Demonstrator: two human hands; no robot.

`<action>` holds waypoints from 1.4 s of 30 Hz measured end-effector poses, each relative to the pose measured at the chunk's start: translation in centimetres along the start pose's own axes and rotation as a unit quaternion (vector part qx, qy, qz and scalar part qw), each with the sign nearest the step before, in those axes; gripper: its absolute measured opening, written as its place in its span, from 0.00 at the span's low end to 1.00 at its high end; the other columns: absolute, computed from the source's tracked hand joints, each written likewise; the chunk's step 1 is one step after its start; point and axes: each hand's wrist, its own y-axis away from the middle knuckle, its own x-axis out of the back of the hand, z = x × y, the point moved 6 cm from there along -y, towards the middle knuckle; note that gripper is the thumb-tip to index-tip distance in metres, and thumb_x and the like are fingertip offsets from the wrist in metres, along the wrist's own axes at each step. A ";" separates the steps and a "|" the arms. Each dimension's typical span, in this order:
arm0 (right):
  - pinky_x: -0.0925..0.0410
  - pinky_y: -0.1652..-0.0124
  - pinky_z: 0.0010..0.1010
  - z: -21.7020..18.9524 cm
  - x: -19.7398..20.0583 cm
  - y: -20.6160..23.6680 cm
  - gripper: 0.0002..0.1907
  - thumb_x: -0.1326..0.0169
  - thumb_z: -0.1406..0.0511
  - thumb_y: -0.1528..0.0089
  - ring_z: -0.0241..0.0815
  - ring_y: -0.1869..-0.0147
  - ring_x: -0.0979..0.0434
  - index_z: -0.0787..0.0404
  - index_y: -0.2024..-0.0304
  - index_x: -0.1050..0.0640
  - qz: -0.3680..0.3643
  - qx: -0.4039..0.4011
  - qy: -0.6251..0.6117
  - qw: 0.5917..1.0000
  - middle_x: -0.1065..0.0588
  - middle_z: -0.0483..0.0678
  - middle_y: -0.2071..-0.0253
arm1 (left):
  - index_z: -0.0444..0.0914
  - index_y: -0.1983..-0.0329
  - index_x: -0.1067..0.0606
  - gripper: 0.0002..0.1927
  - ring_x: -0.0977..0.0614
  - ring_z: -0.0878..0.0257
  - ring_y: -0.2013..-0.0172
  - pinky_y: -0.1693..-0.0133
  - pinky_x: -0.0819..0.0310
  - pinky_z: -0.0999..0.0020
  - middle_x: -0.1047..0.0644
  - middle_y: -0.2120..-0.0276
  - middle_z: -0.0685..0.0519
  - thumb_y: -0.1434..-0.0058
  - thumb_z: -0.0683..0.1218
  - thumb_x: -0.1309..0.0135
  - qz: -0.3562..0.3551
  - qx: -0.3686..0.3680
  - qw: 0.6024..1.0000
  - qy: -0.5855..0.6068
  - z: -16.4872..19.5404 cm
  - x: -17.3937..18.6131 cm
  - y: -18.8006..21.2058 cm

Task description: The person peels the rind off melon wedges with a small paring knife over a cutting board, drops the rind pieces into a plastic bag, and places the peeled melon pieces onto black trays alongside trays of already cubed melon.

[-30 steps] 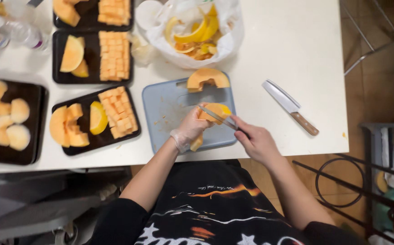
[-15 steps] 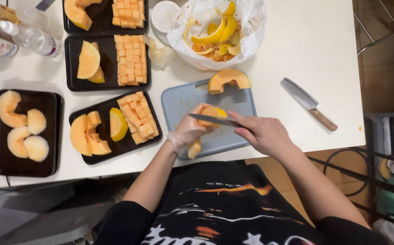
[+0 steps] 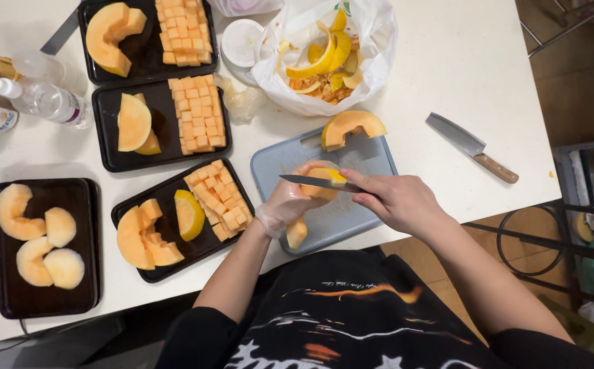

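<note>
The left hand [image 3: 286, 205], in a thin clear glove, held a melon wedge [image 3: 314, 198] just above the near half of the grey cutting board [image 3: 372, 160], its fingers curled shut around the orange flesh so that one end of the wedge hung down past the board's front edge. The right hand [image 3: 396, 199], bare, gripped a slim knife [image 3: 310, 182] with its fingers closed on the handle; the blade lay flat across the top of the wedge, pointing left over the board. At the far edge of the board rested another melon slice [image 3: 351, 127], rind side up. Beyond the board, touching its far corner, sat a white plastic bag [image 3: 379, 41] full of yellow rinds and seeds. To the right of the board, well apart from it, a broad cleaver [image 3: 471, 147] with a wooden handle lay on the white tabletop [image 3: 461, 61]. Left of the board, just beside it, stood a black tray [image 3: 174, 236] with melon cubes and peeled pieces; two more such trays lay farther off behind that one, and a fourth tray [image 3: 10, 301] with peeled rounds sat farthest left of the board.
</note>
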 end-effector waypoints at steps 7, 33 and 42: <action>0.28 0.64 0.41 0.6 -0.2 -0.6 0.27 0.51 0.53 0.35 0.52 0.65 0.20 0.33 0.32 0.33 -0.047 -0.003 -0.018 0.999 0.19 0.46 0.63 | 0.40 0.42 0.26 0.27 0.22 0.70 0.50 0.48 0.27 0.73 0.21 0.51 0.57 0.47 0.36 0.37 -0.009 0.032 0.998 -0.055 1.1 -0.2 0.1; 0.31 0.64 0.43 0.5 -2.3 0.4 0.31 0.53 0.58 0.34 0.55 0.73 0.26 0.39 0.27 0.39 -0.122 -0.004 -0.161 0.979 0.26 0.56 0.75 | 0.41 0.41 0.28 0.33 0.18 0.63 0.48 0.45 0.24 0.68 0.19 0.51 0.53 0.53 0.36 0.36 -0.099 -0.046 0.964 -0.244 3.5 -1.6 0.6; 0.28 0.63 0.38 -0.1 2.2 1.8 0.25 0.47 0.59 0.35 0.51 0.63 0.20 0.47 0.34 0.27 0.118 0.044 -0.035 0.991 0.20 0.48 0.64 | 0.39 0.29 0.38 0.34 0.25 0.62 0.42 0.40 0.32 0.69 0.25 0.43 0.54 0.38 0.49 0.44 0.034 -0.096 0.988 0.112 -1.4 3.2 -0.7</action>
